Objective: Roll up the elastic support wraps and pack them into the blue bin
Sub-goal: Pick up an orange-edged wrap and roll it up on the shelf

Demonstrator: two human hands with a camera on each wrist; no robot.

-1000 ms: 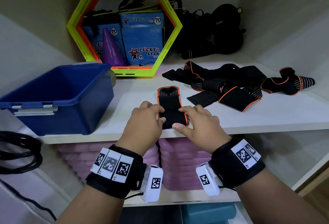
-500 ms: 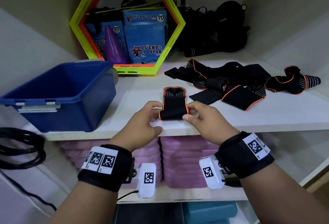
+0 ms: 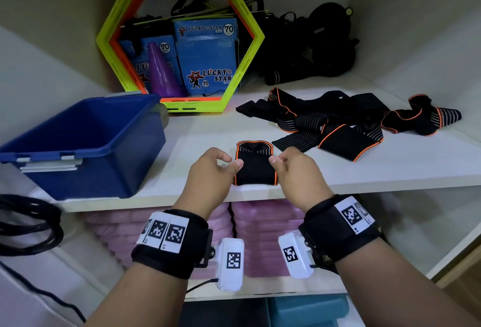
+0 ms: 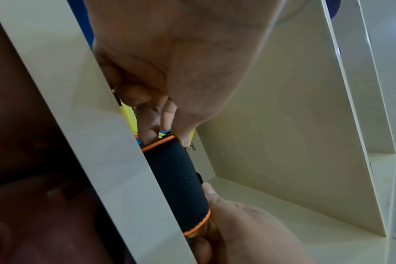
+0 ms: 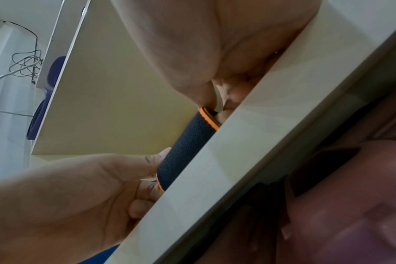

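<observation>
— Fingers (image 3: 238,164) of both hands pinch the wrap roll (image 3: 255,168) at its two ends. Why?
— To keep it tight, I think. It lies between them on the shelf (image 3: 390,170) edge; the blue bin (image 3: 86,144) waits left of them.

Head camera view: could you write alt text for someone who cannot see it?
Two hands, left hand and right hand, pinch the ends of a black, orange-edged support wrap being rolled at a white shelf's front edge. A blue bin sits left; unrolled wraps lie right.
</observation>
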